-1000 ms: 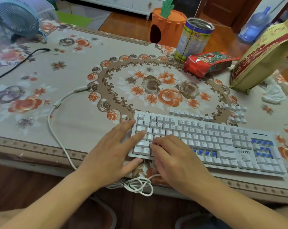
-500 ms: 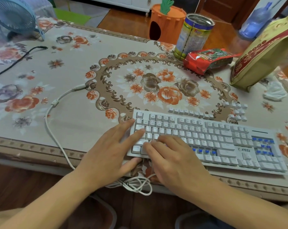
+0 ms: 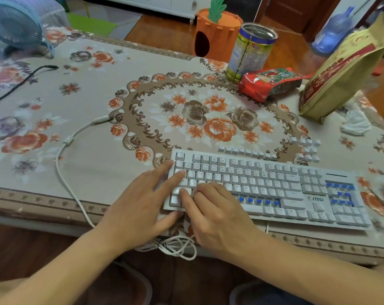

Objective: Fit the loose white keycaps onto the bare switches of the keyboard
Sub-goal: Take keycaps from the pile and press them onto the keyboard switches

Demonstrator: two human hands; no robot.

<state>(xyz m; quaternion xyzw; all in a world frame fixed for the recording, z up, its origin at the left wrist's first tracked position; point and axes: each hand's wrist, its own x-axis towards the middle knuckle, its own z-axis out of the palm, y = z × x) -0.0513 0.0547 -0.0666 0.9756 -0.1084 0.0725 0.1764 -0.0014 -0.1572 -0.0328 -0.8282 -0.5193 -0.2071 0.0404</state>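
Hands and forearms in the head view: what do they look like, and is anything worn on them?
Both are bare. The left hand and right hand carry no gloves, rings, watch or bracelet that shows. Both forearms are uncovered right down to the bottom edge of the picture, with no sleeve or cuff in view. Fingernails are short and unpainted where they can be seen. No markings show.

Before you stands a table [image 3: 43,194] covered with a floral cloth [image 3: 98,89]. Directly on it lie: a white keyboard [image 3: 296,190] near the front edge; a row of loose keycaps [image 3: 247,151] just behind it, and a cluster of keycaps [image 3: 307,150] to their right; a white cable [image 3: 61,164] curving left of the keyboard; a black cable [image 3: 21,82]; a blue fan [image 3: 15,27] at the far left; a tin [image 3: 250,51], red packet [image 3: 270,81], yellow bag [image 3: 340,75] and crumpled tissue [image 3: 355,124] at the far right.
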